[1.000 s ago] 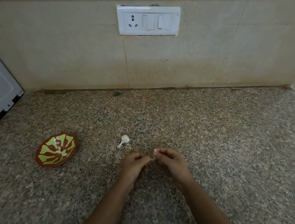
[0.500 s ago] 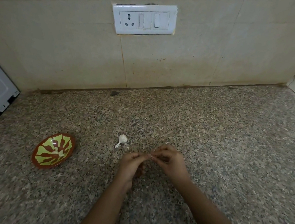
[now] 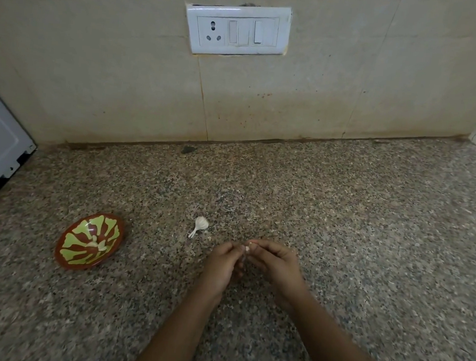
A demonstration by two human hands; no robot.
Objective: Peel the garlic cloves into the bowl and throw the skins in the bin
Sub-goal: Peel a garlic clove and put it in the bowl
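Little had changed from a moment before: the two hands still met low over the speckled countertop [image 3: 369,233], and neither bulb nor bowl had moved. The left hand [image 3: 221,264] and right hand [image 3: 274,264] each pinched the same small garlic clove [image 3: 247,248] between thumb and fingertips, the other fingers curled. I counted one clove in the fingers, one small garlic bulb [image 3: 200,224] lying just beyond the left hand, one scrap of skin [image 3: 209,238] beside it, and one patterned bowl [image 3: 108,227] well off to the left, holding pale peeled pieces [image 3: 95,243] too small to count
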